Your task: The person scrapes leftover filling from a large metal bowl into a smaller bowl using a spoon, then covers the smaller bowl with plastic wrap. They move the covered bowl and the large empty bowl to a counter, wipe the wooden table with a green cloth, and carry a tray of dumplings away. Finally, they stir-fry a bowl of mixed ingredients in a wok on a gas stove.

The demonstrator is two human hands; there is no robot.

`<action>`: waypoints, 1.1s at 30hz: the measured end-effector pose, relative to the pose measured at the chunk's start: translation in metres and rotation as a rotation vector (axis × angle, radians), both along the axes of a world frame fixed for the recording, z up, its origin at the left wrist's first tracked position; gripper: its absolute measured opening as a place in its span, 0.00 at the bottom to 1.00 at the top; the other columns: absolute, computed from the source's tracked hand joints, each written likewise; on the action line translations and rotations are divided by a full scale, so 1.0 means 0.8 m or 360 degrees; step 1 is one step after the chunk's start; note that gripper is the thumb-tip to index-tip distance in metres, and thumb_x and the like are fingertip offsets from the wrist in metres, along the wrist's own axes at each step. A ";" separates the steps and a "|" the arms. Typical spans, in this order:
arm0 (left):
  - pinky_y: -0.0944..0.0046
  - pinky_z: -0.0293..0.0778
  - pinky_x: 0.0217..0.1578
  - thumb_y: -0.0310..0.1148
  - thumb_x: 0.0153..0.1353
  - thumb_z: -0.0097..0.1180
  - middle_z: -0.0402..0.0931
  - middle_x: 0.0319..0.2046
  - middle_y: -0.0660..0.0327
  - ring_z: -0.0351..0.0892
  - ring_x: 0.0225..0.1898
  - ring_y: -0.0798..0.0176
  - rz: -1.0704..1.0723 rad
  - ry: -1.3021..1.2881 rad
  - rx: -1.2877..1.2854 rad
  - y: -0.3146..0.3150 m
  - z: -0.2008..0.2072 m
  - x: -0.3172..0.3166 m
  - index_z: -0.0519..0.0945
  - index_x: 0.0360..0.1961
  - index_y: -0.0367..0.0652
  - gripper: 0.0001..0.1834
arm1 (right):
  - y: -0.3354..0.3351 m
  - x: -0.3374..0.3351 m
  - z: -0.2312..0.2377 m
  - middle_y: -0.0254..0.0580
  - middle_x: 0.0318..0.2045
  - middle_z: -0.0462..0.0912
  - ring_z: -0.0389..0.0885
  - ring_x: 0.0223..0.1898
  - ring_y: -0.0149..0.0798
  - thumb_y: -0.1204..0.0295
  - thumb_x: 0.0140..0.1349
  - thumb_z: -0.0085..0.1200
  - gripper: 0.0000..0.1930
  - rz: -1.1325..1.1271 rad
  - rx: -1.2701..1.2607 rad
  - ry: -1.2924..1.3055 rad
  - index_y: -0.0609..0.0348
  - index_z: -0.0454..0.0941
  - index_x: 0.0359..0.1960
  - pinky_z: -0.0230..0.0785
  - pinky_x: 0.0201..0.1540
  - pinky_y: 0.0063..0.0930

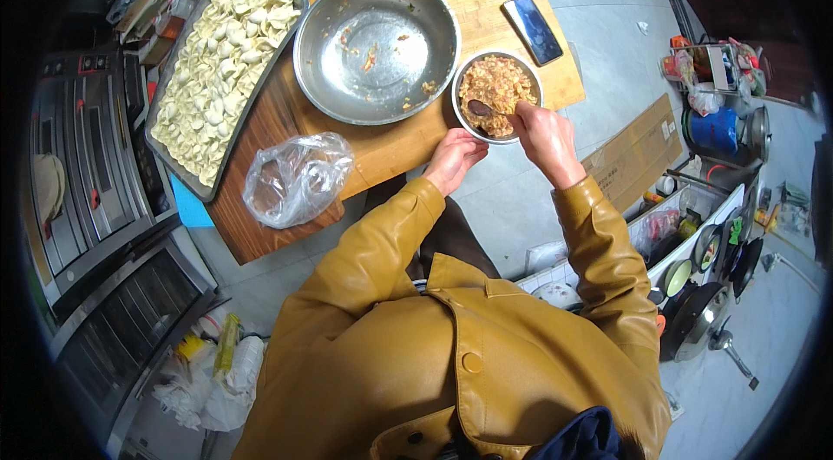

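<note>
A small metal bowl (458, 109) full of reddish-brown minced filling (496, 82) sits at the front right edge of the wooden table. Its near left side is gripped by my left hand (456, 160), with part of the fingers hidden against the bowl. Closed around the handle of a dark spoon (478, 108), my right hand (547, 144) is over the bowl's right rim. The spoon's head rests in the filling. Just left of the bowl is a large metal basin (375, 56) with only scraps of filling on its inside.
A dark tray (208, 191) heaped with pale folded dumplings (221, 69) lies on the left. Nearer me, a crumpled clear plastic bag (299, 180) rests on the wooden table (382, 152). A phone (532, 29) lies beyond the bowl. Pans and lids (694, 321) stand at the right.
</note>
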State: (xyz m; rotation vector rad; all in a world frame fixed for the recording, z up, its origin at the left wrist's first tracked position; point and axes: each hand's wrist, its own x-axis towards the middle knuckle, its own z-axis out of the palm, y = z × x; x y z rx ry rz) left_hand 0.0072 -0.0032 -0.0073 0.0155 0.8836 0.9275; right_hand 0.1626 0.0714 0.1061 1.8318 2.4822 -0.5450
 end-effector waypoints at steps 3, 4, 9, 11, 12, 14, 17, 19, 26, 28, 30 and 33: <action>0.54 0.70 0.57 0.19 0.61 0.45 0.73 0.45 0.50 0.75 0.50 0.54 0.0009 0.0012 0.0002 0.000 0.000 0.001 0.66 0.48 0.34 0.14 | 0.017 -0.011 -0.001 0.51 0.20 0.79 0.80 0.26 0.56 0.62 0.59 0.51 0.12 0.0061 0.0100 -0.0012 0.56 0.75 0.24 0.69 0.28 0.48; 0.54 0.70 0.57 0.19 0.61 0.45 0.73 0.45 0.50 0.75 0.49 0.54 0.0001 0.0026 -0.0029 0.000 0.000 0.001 0.66 0.48 0.34 0.14 | 0.023 -0.017 -0.005 0.52 0.20 0.79 0.81 0.26 0.55 0.63 0.58 0.51 0.11 0.0080 0.0112 -0.0015 0.56 0.76 0.24 0.70 0.28 0.48; 0.55 0.71 0.56 0.18 0.60 0.44 0.72 0.46 0.50 0.75 0.49 0.54 -0.0006 0.0043 -0.0024 -0.001 0.002 0.001 0.66 0.47 0.34 0.13 | 0.047 -0.032 -0.020 0.52 0.25 0.82 0.82 0.30 0.54 0.64 0.58 0.50 0.11 0.0038 -0.0009 -0.0151 0.56 0.79 0.26 0.72 0.32 0.48; 0.55 0.71 0.56 0.18 0.60 0.44 0.72 0.46 0.50 0.74 0.50 0.54 0.0006 0.0027 -0.0034 -0.002 0.003 0.000 0.66 0.47 0.34 0.14 | 0.058 -0.037 -0.017 0.53 0.27 0.83 0.82 0.32 0.55 0.64 0.58 0.49 0.11 -0.0044 -0.0026 -0.0164 0.56 0.80 0.27 0.73 0.34 0.48; 0.54 0.71 0.56 0.18 0.60 0.44 0.71 0.46 0.50 0.74 0.50 0.54 0.0017 0.0013 -0.0030 -0.002 0.004 0.000 0.66 0.47 0.34 0.14 | 0.064 -0.038 -0.014 0.53 0.28 0.83 0.82 0.33 0.55 0.63 0.58 0.49 0.11 -0.0095 -0.0056 -0.0163 0.56 0.80 0.28 0.73 0.36 0.48; 0.54 0.70 0.57 0.18 0.60 0.44 0.71 0.47 0.49 0.74 0.51 0.54 0.0044 0.0000 -0.0026 -0.001 0.006 -0.001 0.66 0.48 0.34 0.14 | 0.075 -0.036 -0.007 0.54 0.30 0.83 0.82 0.36 0.55 0.62 0.58 0.49 0.12 -0.0193 -0.0097 -0.0157 0.57 0.81 0.29 0.73 0.38 0.47; 0.54 0.69 0.59 0.18 0.60 0.44 0.71 0.47 0.49 0.74 0.52 0.53 0.0060 0.0014 -0.0023 0.004 0.006 -0.005 0.66 0.47 0.34 0.14 | 0.077 -0.009 -0.001 0.57 0.30 0.82 0.81 0.37 0.56 0.59 0.59 0.50 0.16 -0.0367 -0.0218 0.0015 0.60 0.81 0.32 0.72 0.40 0.45; 0.53 0.69 0.59 0.18 0.60 0.44 0.71 0.46 0.48 0.74 0.52 0.52 0.0046 0.0023 -0.0011 0.006 0.005 -0.006 0.66 0.47 0.34 0.13 | 0.067 0.024 -0.006 0.57 0.30 0.82 0.81 0.36 0.55 0.57 0.59 0.52 0.18 -0.0517 -0.0319 0.0222 0.62 0.81 0.31 0.71 0.39 0.44; 0.51 0.70 0.59 0.19 0.61 0.43 0.71 0.45 0.47 0.74 0.51 0.50 0.0033 0.0042 -0.0035 0.008 0.002 -0.008 0.65 0.47 0.34 0.12 | 0.000 0.077 -0.056 0.42 0.22 0.81 0.76 0.26 0.32 0.57 0.62 0.53 0.18 -0.0980 -0.0448 0.0752 0.62 0.81 0.28 0.69 0.34 0.30; 0.50 0.70 0.58 0.19 0.61 0.43 0.71 0.45 0.47 0.74 0.51 0.50 0.0022 0.0047 -0.0034 0.010 0.002 -0.008 0.65 0.47 0.34 0.12 | -0.013 0.075 -0.059 0.37 0.20 0.79 0.72 0.26 0.26 0.59 0.63 0.54 0.17 -0.1042 -0.0472 0.0899 0.62 0.80 0.26 0.67 0.32 0.28; 0.49 0.70 0.58 0.20 0.63 0.43 0.71 0.45 0.46 0.74 0.51 0.49 0.0024 0.0067 -0.0033 0.011 0.002 -0.007 0.65 0.46 0.34 0.11 | -0.022 0.071 -0.058 0.36 0.20 0.79 0.72 0.26 0.27 0.59 0.62 0.54 0.17 -0.1049 -0.0475 0.0878 0.62 0.80 0.26 0.67 0.31 0.28; 0.49 0.71 0.57 0.22 0.64 0.43 0.71 0.44 0.46 0.74 0.51 0.49 0.0038 0.0080 -0.0069 0.013 0.003 -0.005 0.64 0.45 0.35 0.09 | -0.033 0.066 -0.055 0.33 0.18 0.74 0.68 0.25 0.25 0.60 0.64 0.53 0.17 -0.0994 -0.0402 0.0758 0.63 0.77 0.26 0.64 0.29 0.26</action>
